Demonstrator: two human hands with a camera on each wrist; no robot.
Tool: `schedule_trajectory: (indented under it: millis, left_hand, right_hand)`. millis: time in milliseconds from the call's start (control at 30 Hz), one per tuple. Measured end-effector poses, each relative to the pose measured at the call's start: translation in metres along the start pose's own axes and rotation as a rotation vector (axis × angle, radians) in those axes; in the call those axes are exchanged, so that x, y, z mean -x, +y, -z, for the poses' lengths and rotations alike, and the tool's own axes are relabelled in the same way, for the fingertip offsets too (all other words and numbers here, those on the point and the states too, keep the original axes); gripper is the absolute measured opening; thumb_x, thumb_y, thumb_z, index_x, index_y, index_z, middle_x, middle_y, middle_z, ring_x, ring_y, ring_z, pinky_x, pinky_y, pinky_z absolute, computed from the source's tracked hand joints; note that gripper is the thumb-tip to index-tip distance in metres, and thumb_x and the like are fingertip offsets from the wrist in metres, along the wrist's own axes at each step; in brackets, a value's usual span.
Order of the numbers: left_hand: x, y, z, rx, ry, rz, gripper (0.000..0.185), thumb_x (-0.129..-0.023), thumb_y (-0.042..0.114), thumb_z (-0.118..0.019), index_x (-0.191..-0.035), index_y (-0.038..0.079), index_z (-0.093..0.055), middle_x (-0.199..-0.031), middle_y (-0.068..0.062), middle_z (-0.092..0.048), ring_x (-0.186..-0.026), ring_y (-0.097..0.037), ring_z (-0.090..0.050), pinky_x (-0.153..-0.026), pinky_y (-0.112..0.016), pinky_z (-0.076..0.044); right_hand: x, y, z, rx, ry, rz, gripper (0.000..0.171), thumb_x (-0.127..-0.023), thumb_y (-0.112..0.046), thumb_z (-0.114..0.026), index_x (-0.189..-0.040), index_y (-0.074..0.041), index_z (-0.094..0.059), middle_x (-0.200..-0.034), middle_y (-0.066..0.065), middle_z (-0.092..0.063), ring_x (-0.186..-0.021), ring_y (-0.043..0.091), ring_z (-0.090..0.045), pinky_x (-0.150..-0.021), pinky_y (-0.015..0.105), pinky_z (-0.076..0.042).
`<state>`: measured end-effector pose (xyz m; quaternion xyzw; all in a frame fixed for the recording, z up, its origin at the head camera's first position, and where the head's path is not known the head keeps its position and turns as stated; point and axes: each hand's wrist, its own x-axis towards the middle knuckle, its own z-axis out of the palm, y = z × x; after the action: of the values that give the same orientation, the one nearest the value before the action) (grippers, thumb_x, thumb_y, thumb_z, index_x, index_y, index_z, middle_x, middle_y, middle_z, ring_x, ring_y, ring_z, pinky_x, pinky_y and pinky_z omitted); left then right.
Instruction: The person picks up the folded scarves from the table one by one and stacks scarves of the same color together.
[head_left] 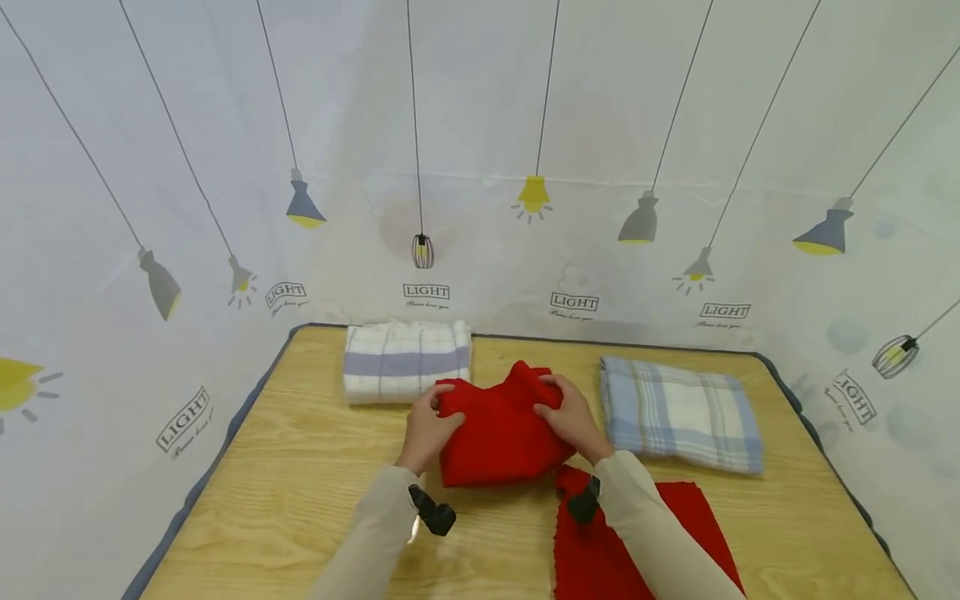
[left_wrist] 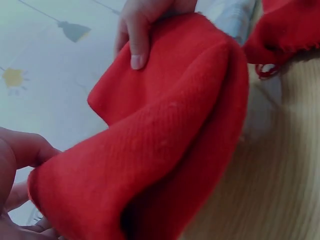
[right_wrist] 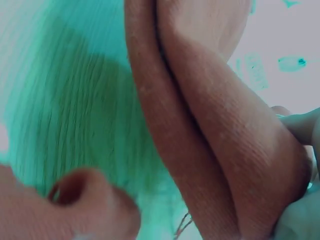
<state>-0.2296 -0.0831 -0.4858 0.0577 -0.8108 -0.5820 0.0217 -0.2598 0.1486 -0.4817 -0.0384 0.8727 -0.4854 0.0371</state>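
**Both your hands hold the folded red cloth at mid-tabletop**

A white curtain (head_left: 480, 125) printed with hanging lamps and the word LIGHT wraps round you on three sides. In front of you lies the wooden tabletop (head_left: 300, 483), light-grained with a dark rim.

On its near right side a second red cloth (head_left: 622, 542) lies flat, partly under your right sleeve, its far edge just beside the cloth you hold. At the far right a blue-and-white plaid towel (head_left: 678, 412) lies folded. At the far left, close to the curtain, sits a white folded towel with a lilac stripe (head_left: 407, 361).

Between those two towels, in the middle, is the folded red cloth (head_left: 498, 429), bunched up along its far edge and resting on the tabletop at its near edge.

Your left hand (head_left: 427, 429) grips its left side, fingers curled round the edge. Your right hand (head_left: 573, 421) grips the right side the same way, thumb on top; the left wrist view shows its fingers (left_wrist: 140, 42) pinching the fabric at the fold. The right wrist view is colour-shifted and too close to read more than folds of cloth.
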Motion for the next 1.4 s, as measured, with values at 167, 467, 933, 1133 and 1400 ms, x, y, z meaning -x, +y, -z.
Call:
schedule_trajectory:
  millis: [167, 467, 933, 1133, 1400]
  left_hand:
    - [0.006, 0.006, 0.017, 0.025, -0.020, -0.005, 0.044, -0.078, 0.004, -0.062, -0.123, 0.007, -0.060, -0.104, -0.017, -0.056, -0.090, -0.028, -0.054, -0.069, -0.032, -0.048]
    - [0.012, 0.005, 0.049, 0.067, -0.089, -0.018, 0.043, -0.080, 0.002, -0.062, -0.122, 0.010, -0.061, -0.115, -0.018, -0.055, -0.095, -0.030, -0.058, -0.075, -0.034, -0.051]
    - [0.030, -0.007, 0.094, 0.024, -0.130, 0.014, 0.042, -0.084, 0.000, -0.060, -0.125, 0.009, -0.057, -0.115, -0.019, -0.057, -0.089, -0.024, -0.062, -0.076, -0.038, -0.054]
    - [0.032, -0.023, 0.104, 0.002, -0.110, -0.005, 0.042, -0.084, -0.003, -0.059, -0.125, 0.007, -0.058, -0.113, -0.020, -0.057, -0.090, -0.026, -0.061, -0.075, -0.036, -0.054]
    - [0.039, -0.060, 0.099, -0.057, -0.104, 0.088, 0.043, -0.080, -0.007, -0.061, -0.122, 0.005, -0.059, -0.109, -0.018, -0.058, -0.087, -0.023, -0.058, -0.073, -0.035, -0.051]
  right_hand:
    - [0.016, -0.017, 0.000, -0.033, -0.002, 0.017, 0.044, -0.088, -0.004, -0.063, -0.130, -0.004, -0.051, -0.132, 0.020, -0.052, -0.111, 0.036, -0.053, -0.095, 0.052, -0.044]
    - [0.043, -0.031, -0.012, -0.147, 0.055, 0.038, 0.045, -0.084, -0.004, -0.068, -0.127, -0.006, -0.054, -0.127, 0.018, -0.054, -0.107, 0.033, -0.055, -0.089, 0.048, -0.047]
    - [0.077, -0.038, -0.050, -0.175, 0.082, 0.064, 0.046, -0.082, -0.008, -0.071, -0.124, -0.008, -0.054, -0.126, 0.015, -0.055, -0.105, 0.030, -0.054, -0.084, 0.045, -0.052]
    - [0.083, -0.033, -0.070, -0.131, 0.082, 0.114, 0.045, -0.081, -0.009, -0.073, -0.122, -0.008, -0.054, -0.123, 0.015, -0.055, -0.105, 0.031, -0.055, -0.085, 0.048, -0.051]
    - [0.090, -0.014, -0.091, -0.088, -0.020, 0.069, 0.044, -0.080, -0.009, -0.073, -0.120, -0.004, -0.054, -0.123, 0.017, -0.054, -0.108, 0.033, -0.054, -0.088, 0.049, -0.048]
